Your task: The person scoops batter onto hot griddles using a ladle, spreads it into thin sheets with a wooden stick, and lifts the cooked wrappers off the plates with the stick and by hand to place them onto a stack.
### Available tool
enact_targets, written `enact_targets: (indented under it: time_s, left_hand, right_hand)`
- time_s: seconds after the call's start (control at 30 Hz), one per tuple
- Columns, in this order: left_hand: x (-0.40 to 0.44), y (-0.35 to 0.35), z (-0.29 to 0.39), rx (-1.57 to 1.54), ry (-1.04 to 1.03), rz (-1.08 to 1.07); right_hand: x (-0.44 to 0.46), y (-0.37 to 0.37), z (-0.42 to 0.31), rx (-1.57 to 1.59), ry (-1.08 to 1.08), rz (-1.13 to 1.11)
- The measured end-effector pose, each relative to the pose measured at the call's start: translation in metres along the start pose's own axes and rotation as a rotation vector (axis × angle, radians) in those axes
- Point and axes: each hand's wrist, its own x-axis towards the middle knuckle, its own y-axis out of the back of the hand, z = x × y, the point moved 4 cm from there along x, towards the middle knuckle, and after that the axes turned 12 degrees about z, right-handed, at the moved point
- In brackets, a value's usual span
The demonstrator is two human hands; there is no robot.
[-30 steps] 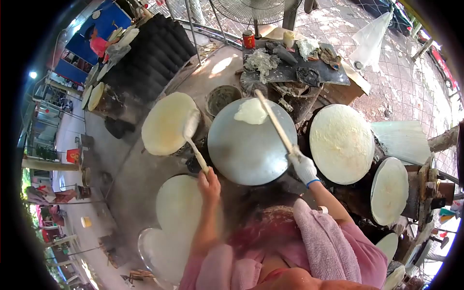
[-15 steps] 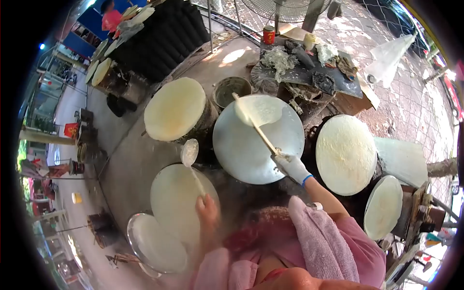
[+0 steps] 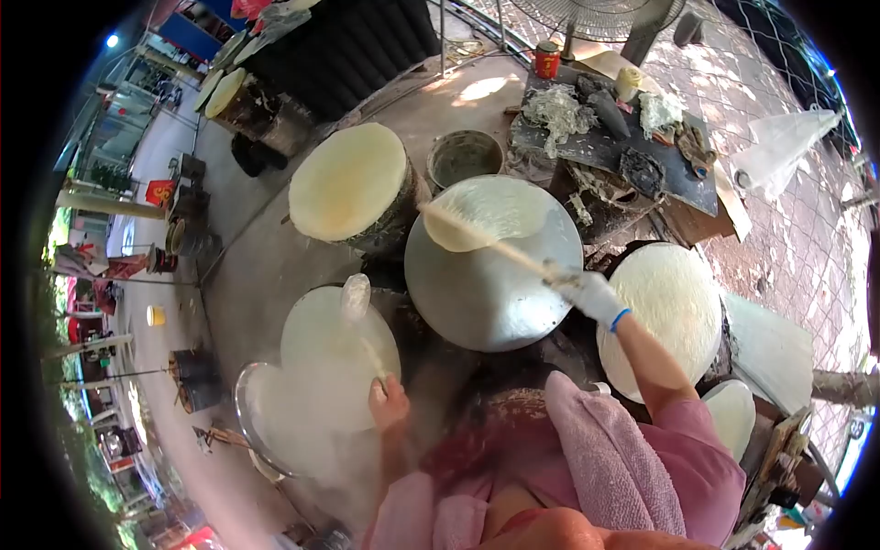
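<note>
My left hand (image 3: 390,403), bare, is wrapped round the handle of a ladle (image 3: 356,298), whose pale bowl hangs above a round whitish surface (image 3: 307,316) on the left. In my gloved right hand (image 3: 591,298) is a wooden spreader (image 3: 490,243), lying slantwise over the middle round griddle (image 3: 495,302). Its far end is in a pool of pale batter (image 3: 513,206) on the upper part of the griddle. The rest of that griddle is bare grey metal. Steam blurs a metal-rimmed basin (image 3: 246,417) below the ladle.
Pale sheets cover a round griddle at upper left (image 3: 348,179) and another at right (image 3: 665,312). Behind the middle griddle stand a dark bucket (image 3: 465,158) and a low table (image 3: 610,137) with plastic, gloves and a red can (image 3: 547,60). A fan (image 3: 596,14) stands farther back.
The batter has spread wider over the top of the griddle. My right hand and the spreader have swung; its far end is farther left and lower. Steam has thickened around the basin.
</note>
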Motion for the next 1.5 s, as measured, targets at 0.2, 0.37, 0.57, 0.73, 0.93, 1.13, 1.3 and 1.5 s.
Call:
enact_targets:
  time_s: [0.2,0.37,0.57,0.73,0.93,1.13,1.3,1.5]
  left_hand:
    - [-0.017,0.000,-0.021,0.056,-0.172,0.016]
    - [-0.026,-0.004,-0.030,0.151,-0.424,0.087]
    - [-0.031,-0.004,-0.045,0.376,-0.627,0.152]
    - [-0.040,0.001,-0.038,0.178,-0.061,0.100]
    - [-0.021,-0.014,0.022,0.076,0.109,0.010]
    - [0.039,-0.055,0.026,0.372,-0.424,0.030]
    - [0.039,-0.076,0.053,0.739,-0.469,-0.064]
    - [-0.011,-0.038,0.046,0.860,-0.656,-0.156]
  right_hand:
    - [0.032,-0.001,0.000,0.151,-0.034,-0.213]
    - [0.031,0.017,0.011,0.029,-0.115,-0.293]
    - [0.088,0.010,0.026,0.121,-0.091,-0.325]
    - [0.052,0.033,0.002,-0.088,-0.073,-0.554]
    - [0.111,0.020,-0.008,-0.102,0.030,-0.387]
    - [0.057,0.054,-0.015,-0.238,-0.120,-0.590]
    - [0.093,0.046,0.011,-0.042,0.113,-0.283]
    - [0.055,0.012,-0.001,-0.103,-0.127,-0.655]
